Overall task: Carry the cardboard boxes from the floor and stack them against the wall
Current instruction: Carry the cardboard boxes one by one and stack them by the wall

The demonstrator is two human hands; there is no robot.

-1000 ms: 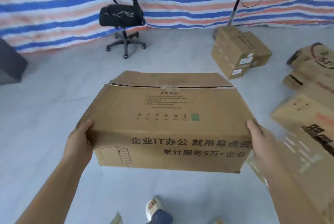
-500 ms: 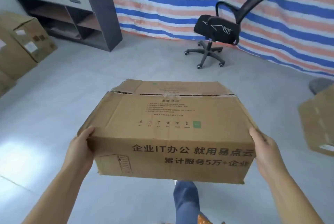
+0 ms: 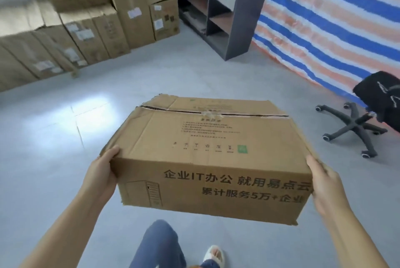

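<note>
In the head view, the printed cardboard box (image 3: 207,159) is in the air, near and in the centre, above the grey floor (image 3: 65,137). The left hand (image 3: 101,172) grasps its left end and the right hand (image 3: 324,185) grasps its right end, thumbs on the top edge, so the box stays level; I judge that holding both ends is the steady way to carry such a wide load. Far left, a stack of cardboard boxes (image 3: 91,23) stands in a row at the wall, probably where this one goes. A dark shelf unit (image 3: 238,14) stands far behind, in front of the striped tarpaulin (image 3: 324,18). An office chair (image 3: 368,111) is at the right.
</note>
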